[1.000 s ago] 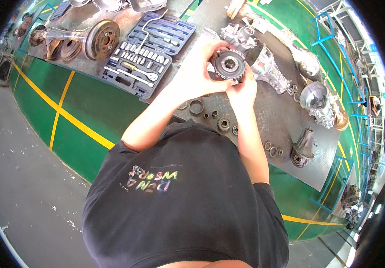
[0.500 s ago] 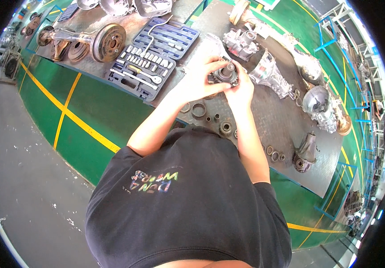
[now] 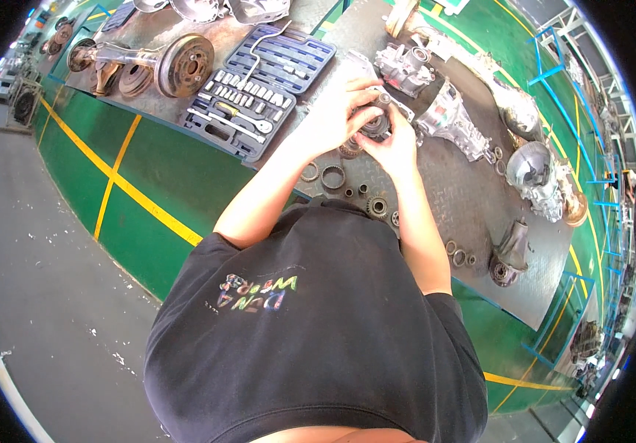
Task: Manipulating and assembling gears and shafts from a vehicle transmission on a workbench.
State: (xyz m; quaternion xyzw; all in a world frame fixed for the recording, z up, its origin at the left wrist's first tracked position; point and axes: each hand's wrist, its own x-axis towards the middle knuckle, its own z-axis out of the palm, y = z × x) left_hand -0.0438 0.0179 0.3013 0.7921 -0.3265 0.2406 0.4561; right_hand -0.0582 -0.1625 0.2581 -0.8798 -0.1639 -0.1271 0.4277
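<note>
Both hands are wrapped around a dark metal gear assembly [image 3: 377, 125] with a short shaft end pointing up, held over the steel-topped table. My left hand [image 3: 338, 117] grips it from the left, fingers curled over its top and side. On the other side, my right hand [image 3: 394, 148] has its thumb and fingers closed on it. Fingers hide part of the assembly. Just below my hands a brownish gear [image 3: 350, 148] partly shows. Closer to me are a large toothed ring [image 3: 333, 177], a thinner ring [image 3: 309, 172], small bushings [image 3: 363, 189] and a gear [image 3: 377, 206].
Left of my hands lies an open blue socket set [image 3: 241, 111]. A rusty axle with a brake drum [image 3: 185, 66] stands beyond it. Gearbox housings [image 3: 454, 118] and a bell housing [image 3: 528, 168] occupy the right, with small rings [image 3: 459, 258] and another housing [image 3: 511, 251] nearer.
My fingers have shifted on the gear assembly; the left hand now reaches over its top. The whole view has moved slightly. The parts on the table stay where they were.
</note>
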